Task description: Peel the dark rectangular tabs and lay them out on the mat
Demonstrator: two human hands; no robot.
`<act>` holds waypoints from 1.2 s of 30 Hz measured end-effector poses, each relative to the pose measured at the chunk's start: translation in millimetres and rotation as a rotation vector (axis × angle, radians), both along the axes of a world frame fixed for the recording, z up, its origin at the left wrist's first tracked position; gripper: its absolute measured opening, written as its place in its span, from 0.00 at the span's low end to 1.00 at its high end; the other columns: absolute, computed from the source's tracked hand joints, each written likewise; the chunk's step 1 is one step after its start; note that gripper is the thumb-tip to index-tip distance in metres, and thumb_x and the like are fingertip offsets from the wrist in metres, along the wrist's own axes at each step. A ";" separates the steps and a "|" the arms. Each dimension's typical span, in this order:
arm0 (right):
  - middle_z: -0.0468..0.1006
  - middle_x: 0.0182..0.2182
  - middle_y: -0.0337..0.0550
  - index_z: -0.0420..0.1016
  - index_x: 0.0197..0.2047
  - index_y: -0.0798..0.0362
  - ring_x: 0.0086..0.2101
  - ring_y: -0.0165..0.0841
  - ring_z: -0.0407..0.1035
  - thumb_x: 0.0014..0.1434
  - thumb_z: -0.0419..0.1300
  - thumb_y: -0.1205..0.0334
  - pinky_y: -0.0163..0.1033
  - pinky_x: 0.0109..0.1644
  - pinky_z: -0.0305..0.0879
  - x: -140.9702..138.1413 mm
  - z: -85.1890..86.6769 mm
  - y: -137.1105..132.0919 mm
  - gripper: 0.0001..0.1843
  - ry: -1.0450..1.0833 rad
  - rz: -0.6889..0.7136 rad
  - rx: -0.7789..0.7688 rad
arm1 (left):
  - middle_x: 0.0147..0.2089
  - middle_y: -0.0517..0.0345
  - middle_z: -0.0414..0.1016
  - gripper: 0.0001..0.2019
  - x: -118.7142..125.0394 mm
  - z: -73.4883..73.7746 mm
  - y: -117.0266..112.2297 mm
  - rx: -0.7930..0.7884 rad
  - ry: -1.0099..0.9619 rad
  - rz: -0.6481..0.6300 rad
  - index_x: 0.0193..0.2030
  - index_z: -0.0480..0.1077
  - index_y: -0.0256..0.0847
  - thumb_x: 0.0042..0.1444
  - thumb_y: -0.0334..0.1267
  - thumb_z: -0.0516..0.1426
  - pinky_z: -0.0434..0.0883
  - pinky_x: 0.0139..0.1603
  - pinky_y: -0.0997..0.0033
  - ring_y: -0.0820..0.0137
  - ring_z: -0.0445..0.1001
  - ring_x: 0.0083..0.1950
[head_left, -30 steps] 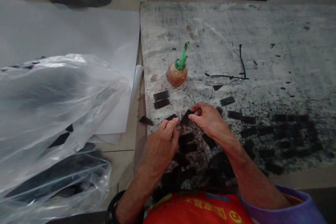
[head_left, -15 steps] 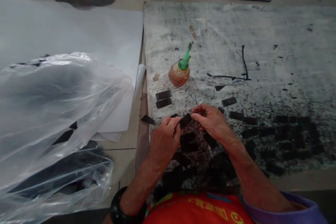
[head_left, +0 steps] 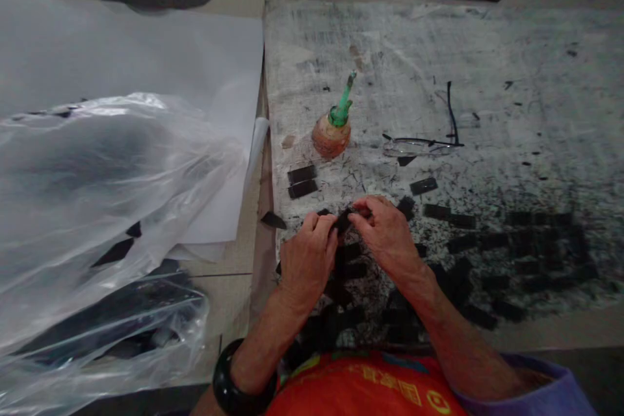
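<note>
My left hand (head_left: 307,259) and my right hand (head_left: 386,234) meet over the near edge of a stained white work board (head_left: 439,65). Both pinch one small black strip (head_left: 342,221) between thumb and fingertips. Under and around the hands lie several more black strips (head_left: 351,270), some scattered to the right (head_left: 487,240). Two black strips (head_left: 302,182) lie side by side just beyond my left hand. A black bracelet (head_left: 238,390) is on my left wrist.
A round orange-brown bottle with a green nozzle (head_left: 333,129) stands on the board beyond the hands. Spectacles (head_left: 429,140) lie to its right. A large clear plastic bag (head_left: 97,208) holding black pieces fills the left, over white sheets (head_left: 146,58).
My left hand has closed in on the black strip that the right hand held, so both hands now pinch it. The view has shifted slightly.
</note>
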State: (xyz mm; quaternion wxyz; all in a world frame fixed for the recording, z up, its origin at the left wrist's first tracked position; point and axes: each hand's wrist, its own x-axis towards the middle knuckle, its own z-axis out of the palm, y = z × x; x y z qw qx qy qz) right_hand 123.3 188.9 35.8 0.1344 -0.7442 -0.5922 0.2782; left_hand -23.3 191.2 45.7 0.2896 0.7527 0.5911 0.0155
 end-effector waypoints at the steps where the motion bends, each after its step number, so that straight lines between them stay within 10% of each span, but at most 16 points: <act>1: 0.75 0.40 0.42 0.71 0.44 0.56 0.37 0.32 0.71 0.62 0.57 0.58 0.44 0.42 0.70 -0.9 -1.2 -1.9 0.11 -0.011 0.001 0.013 | 0.45 0.56 0.72 0.09 0.4 0.3 0.0 -0.006 0.000 0.000 0.48 0.68 0.40 0.63 0.35 0.53 0.72 0.34 0.68 0.70 0.74 0.37; 36: 0.73 0.46 0.45 0.70 0.47 0.55 0.42 0.35 0.70 0.62 0.57 0.58 0.47 0.45 0.69 14.3 10.5 -0.9 0.12 0.070 0.295 -0.109 | 0.50 0.52 0.71 0.12 3.3 -1.0 -1.8 -0.048 -0.119 0.054 0.50 0.68 0.39 0.62 0.40 0.55 0.73 0.43 0.60 0.65 0.73 0.45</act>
